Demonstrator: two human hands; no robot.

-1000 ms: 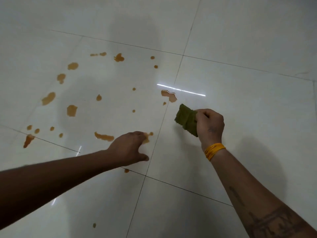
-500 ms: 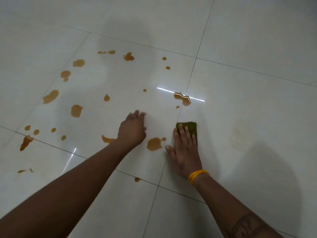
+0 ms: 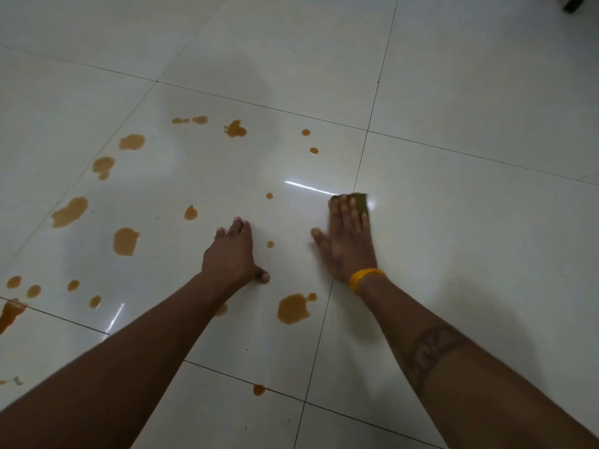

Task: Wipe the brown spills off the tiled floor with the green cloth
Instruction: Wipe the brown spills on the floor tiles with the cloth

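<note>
My right hand [image 3: 346, 241] lies flat on the white tiled floor [image 3: 453, 222], fingers spread, pressing the folded green cloth [image 3: 360, 200] down under its fingertips by a tile seam. Only the cloth's far edge shows. My left hand [image 3: 231, 252] rests on the floor to the left, fingers bent and apart, holding nothing. A large brown spill [image 3: 292, 308] lies between my two wrists. Several more brown spills [image 3: 125, 241] are scattered over the tile to the left and further away. The blotch that lay at the seam is hidden under the cloth.
A small brown drop [image 3: 258, 389] sits on a grout line near me. A bright light reflection [image 3: 309, 187] streaks the floor beside the cloth. A dark object [image 3: 573, 2] pokes in at the top right corner.
My right hand brought the cloth down from the air onto the floor, then slid it forward over the brown blotch at the seam. My left hand moved forward and settled on the tile.
</note>
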